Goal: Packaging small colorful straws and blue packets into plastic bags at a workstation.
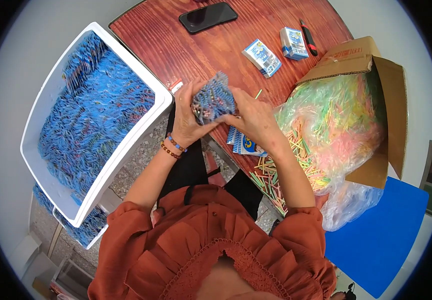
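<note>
Above the table's near edge, I hold a small bundle of blue-and-white patterned packets between both hands. My left hand is closed round its left side, fingers behind and thumb at the lower edge. Against its right side press the fingers and thumb of my right hand. Just beyond that hand a thin green stick shows. Partly hidden below my right wrist lies a blue striped packet. Loose pastel paper sticks spread over the table beside my right forearm.
At left stands a white bin filled with blue striped packets; another container sits below it. A cardboard box with a clear bag of coloured sticks is at right. Farther back lie a phone, two small boxes and a cutter.
</note>
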`<state>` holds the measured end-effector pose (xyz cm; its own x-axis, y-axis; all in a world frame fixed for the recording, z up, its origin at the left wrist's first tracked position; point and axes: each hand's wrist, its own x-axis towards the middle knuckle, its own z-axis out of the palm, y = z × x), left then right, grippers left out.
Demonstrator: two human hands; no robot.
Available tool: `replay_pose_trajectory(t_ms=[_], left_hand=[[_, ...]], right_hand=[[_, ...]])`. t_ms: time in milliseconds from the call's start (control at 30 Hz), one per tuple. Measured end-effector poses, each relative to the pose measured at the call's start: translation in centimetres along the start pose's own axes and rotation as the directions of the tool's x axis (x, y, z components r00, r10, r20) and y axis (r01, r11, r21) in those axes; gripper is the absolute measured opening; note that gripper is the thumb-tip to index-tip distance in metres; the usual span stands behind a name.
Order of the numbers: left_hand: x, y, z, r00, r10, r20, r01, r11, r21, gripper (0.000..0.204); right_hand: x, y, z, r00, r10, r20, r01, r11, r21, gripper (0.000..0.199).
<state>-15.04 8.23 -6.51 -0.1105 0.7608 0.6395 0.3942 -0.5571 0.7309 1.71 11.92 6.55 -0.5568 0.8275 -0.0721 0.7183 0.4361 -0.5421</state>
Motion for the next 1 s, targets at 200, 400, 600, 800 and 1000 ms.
replay_pose_trajectory(t_ms=[200, 400, 600, 800, 1000], left_hand=[[1.1, 1.0, -1.1, 0.987, -0.134, 0.089, 0.149, 0.970, -0.191, 0.129], [0.9, 0.4, -1.2, 0.965, -0.200, 0.168, 0.233, 0.949, -0.210, 0.132], [0.5, 0.1, -1.3, 0.987, -0.074, 0.146, 0.116, 0.944, -0.308, 0.129], [0.5, 0.1, -0.6, 0.991, -0.075, 0.108, 0.103, 0.953, -0.285, 0.129], [0.2, 0.6, 0.1, 0.993, -0.113, 0.039, 0.117, 0.984, -0.131, 0.117]], right_hand=[[1.1, 1.8, 0.1, 0.992, -0.124, -0.028, 0.124, 0.992, -0.006, 0.067], [1.1, 1.5, 0.4, 0.985, -0.133, 0.111, 0.087, 0.933, 0.349, 0.070], [0.7, 4.3, 0.9, 0.967, -0.103, 0.235, -0.120, 0.629, 0.769, 0.062], [0.7, 4.6, 1.6, 0.980, -0.049, 0.192, -0.120, 0.625, 0.772, 0.060], [0.3, 3.0, 1.9, 0.981, -0.191, 0.025, 0.154, 0.853, 0.499, 0.060]])
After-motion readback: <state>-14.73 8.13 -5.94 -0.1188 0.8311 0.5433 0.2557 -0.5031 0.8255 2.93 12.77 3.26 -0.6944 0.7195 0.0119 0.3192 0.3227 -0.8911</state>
